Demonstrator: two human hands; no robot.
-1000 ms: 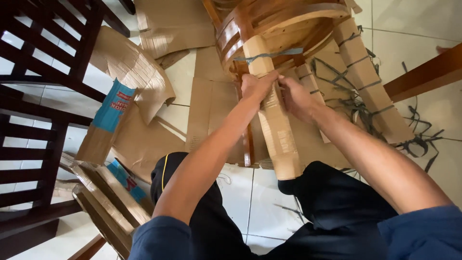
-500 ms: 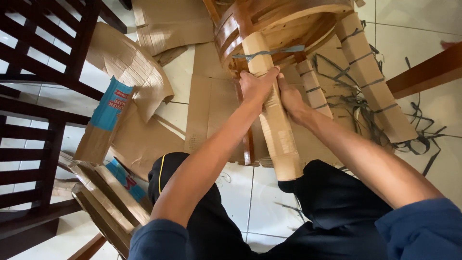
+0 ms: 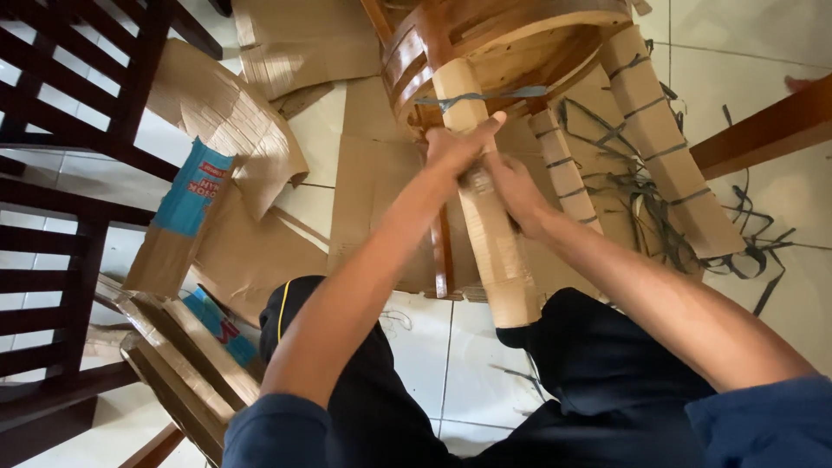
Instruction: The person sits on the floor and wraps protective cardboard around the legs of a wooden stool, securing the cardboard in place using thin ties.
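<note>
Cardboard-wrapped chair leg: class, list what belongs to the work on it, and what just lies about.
In the work: left hand, right hand, cardboard-wrapped chair leg, grey strap, wooden chair.

Lying about: loose cardboard sheets, cut straps, dark slatted chair.

Bare white tile floor (image 3: 433,364) free betw knees. Left blocked: dark slatted wooden chair frames (image 3: 61,173), loose brown cardboard sheets (image 3: 260,251). Right: tangled grey plastic straps (image 3: 667,217), cardboard-wrapped chair legs (image 3: 659,147).
</note>
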